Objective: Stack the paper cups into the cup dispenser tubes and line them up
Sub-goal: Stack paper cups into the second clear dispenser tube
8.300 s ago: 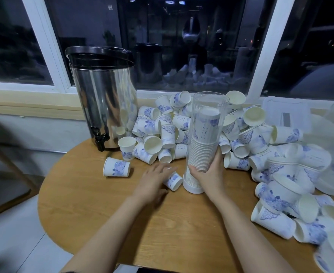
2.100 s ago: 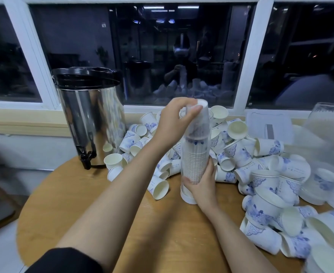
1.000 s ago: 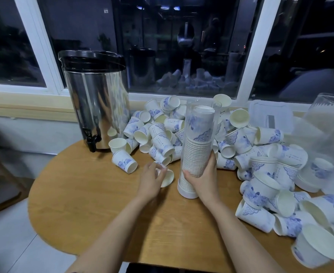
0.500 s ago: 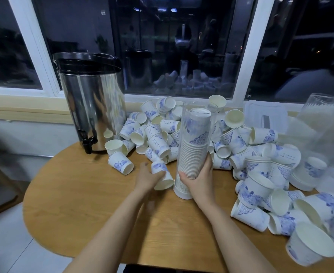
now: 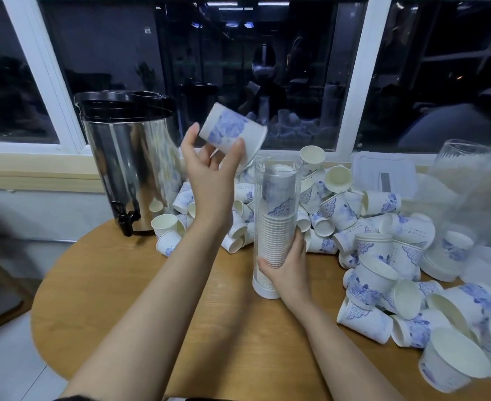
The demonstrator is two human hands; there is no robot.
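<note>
Head view, left side of the frame: what stands there?

— A steel urn [image 5: 131, 169] with a black lid and a small black tap. It is at the back left edge of the round wooden counter [image 5: 117, 299], in front of the dark window.

— And to the right of it?

— The left hand [image 5: 209, 180] is raised in the air above the counter. Its thumb and fingers pinch one paper cup [image 5: 232, 131], white with a blue pattern. The cup is tilted, with the bottom to the upper left and the mouth to the lower right. It is just above and left of the open top of the tube, not inside it.

— Where is the tube exactly?

— The dispenser tube [image 5: 277, 198] stands upright on its white base, in the centre of the frame, on the counter. It is clear, and the stack of cups [image 5: 276, 238] inside reaches nearly to the rim. The right hand [image 5: 287, 267] is wrapped around the lower part of the tube, with the fingers curled on it.

— So the hands are apart?

— Yes, well apart, one high and one low, and each holds its own thing.

— And the right side of the frame?

— A big pile of loose cups [image 5: 380, 273] lies behind the tube and spreads to the lower right. Most are on their sides. By the window sill there is a clear plastic piece [image 5: 383, 169]; box or lid, I cannot tell.
</note>
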